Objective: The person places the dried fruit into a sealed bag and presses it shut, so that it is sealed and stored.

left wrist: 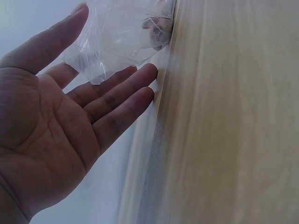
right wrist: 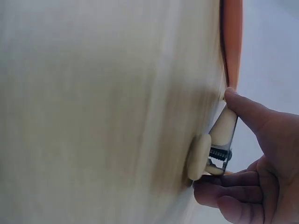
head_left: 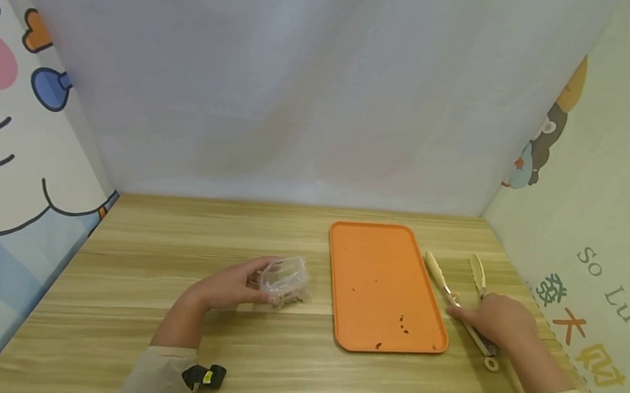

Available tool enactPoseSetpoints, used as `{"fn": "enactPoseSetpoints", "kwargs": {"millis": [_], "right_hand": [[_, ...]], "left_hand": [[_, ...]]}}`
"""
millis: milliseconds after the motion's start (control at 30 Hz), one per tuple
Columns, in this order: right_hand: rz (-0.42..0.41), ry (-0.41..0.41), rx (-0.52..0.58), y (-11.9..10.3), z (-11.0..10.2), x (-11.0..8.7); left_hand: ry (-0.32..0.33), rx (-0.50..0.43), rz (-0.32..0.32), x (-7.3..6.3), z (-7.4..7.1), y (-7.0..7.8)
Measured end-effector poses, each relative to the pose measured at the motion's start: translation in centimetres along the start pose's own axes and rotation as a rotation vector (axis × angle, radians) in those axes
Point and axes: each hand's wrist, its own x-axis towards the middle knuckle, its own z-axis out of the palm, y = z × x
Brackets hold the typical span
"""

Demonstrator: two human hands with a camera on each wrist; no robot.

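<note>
A clear plastic bag [head_left: 284, 277] with small brownish pieces at its bottom rests on the wooden table. My left hand [head_left: 233, 286] reaches around its left side, thumb at the near side and index finger at the far side. In the left wrist view, the fingers [left wrist: 117, 114] are mostly straight and the bag [left wrist: 117, 42] touches or nearly touches the thumb tip. Farther right, beige-tipped tongs [head_left: 440, 273] lie spread on the table. My right hand [head_left: 505, 320] holds them near the hinged end, thumb on one arm. A spring shows between the tongs' arms [right wrist: 224, 128].
An orange tray [head_left: 382, 281] with a few dark crumbs lies between the bag and the tongs. Behind the table [head_left: 164, 256] hangs a pale cloth [head_left: 290, 104]; printed panels stand at left and right. A black strap end [head_left: 204, 376] sticks out from the left sleeve.
</note>
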Motion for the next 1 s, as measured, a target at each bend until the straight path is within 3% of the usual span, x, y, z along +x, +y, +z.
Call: {"fn": "enactPoseSetpoints", "kwargs": {"millis": [567, 733, 1000], "right_hand": [[-0.040, -0.005, -0.014, 0.3, -0.2, 0.0], [-0.043, -0.005, 0.020, 0.5, -1.8, -1.2], [-0.053, 0.120, 0.071, -0.8, -5.1, -2.1]], "left_hand": [[-0.005, 0.001, 0.024, 0.3, 0.0, 0.2], [-0.009, -0.009, 0.026, 0.4, 0.0, 0.0], [0.000, 0.021, 0.000, 0.3, 0.1, -0.2]]}}
